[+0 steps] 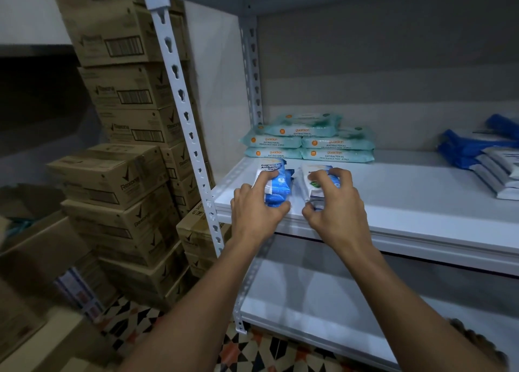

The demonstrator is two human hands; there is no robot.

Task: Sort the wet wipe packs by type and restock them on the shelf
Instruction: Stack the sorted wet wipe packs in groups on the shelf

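Two small stacks of blue-and-white antibacterial wipe packs sit at the shelf's (393, 200) front edge: my left hand (257, 206) grips one (273, 185), my right hand (335, 203) the other (317, 186). Restocking step; next, I'd judge, pushing them back toward the teal Guardian packs (309, 142).

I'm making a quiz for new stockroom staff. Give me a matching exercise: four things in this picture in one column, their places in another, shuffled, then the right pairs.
Things:
1. teal wipe packs
2. small blue-and-white packs
3. cardboard boxes
4. blue and white packs

Places:
A. stacked on the floor, left of the shelf frame
B. at the right end of the shelf
C. stacked at the back left of the shelf
D. at the shelf's front edge, gripped by the left hand

Pairs: 1-C, 2-D, 3-A, 4-B
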